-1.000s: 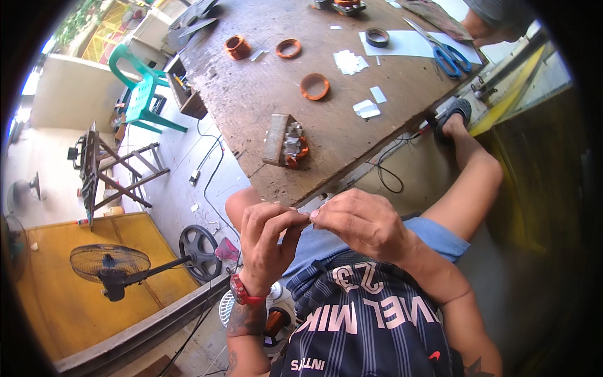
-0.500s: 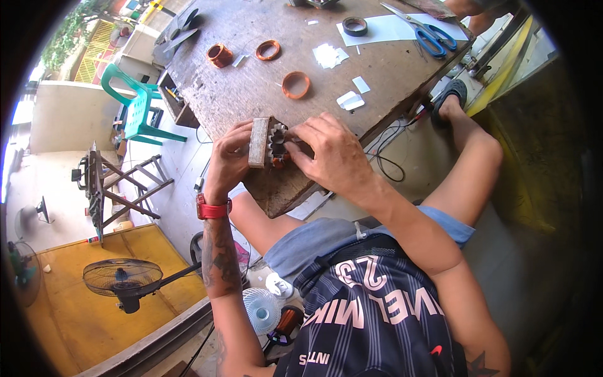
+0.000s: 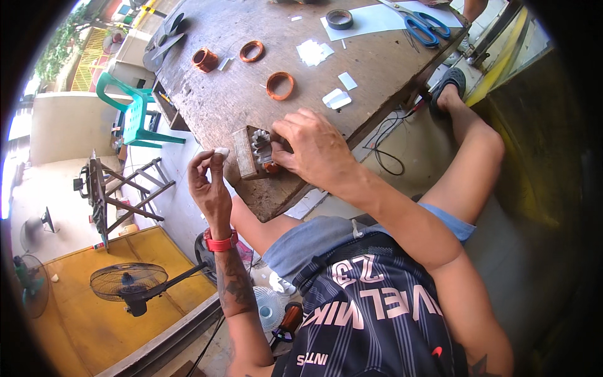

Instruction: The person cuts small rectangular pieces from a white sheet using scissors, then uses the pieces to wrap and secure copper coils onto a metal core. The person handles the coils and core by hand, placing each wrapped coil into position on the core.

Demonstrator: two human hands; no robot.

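Near the table's front corner stands a motor stator core [image 3: 259, 143] with grey metal teeth and a bit of orange copper winding [image 3: 271, 168] low on it. A pale, worn block [image 3: 245, 154] sits against its left side. My right hand [image 3: 317, 147] is closed on the core's right side, thumb and fingers at the slots; the fingertips are partly hidden. Off the table's left edge, my left hand [image 3: 208, 182] is raised. Between its thumb and fingers it pinches a small white piece [image 3: 221, 152], possibly folded paper.
On the wooden table [image 3: 220, 103] lie copper wire coils [image 3: 280, 85], white paper pieces [image 3: 313, 53], black tape [image 3: 339, 19] and blue-handled scissors [image 3: 427, 30]. Fan blades [image 3: 166, 41] rest at the far left corner. A green chair [image 3: 135, 116] and a standing fan [image 3: 129, 281] are to the left.
My left hand has left the block and moved left and down, now showing a small white piece in its pinch. My right hand stays at the stator core. The view has shifted slightly.
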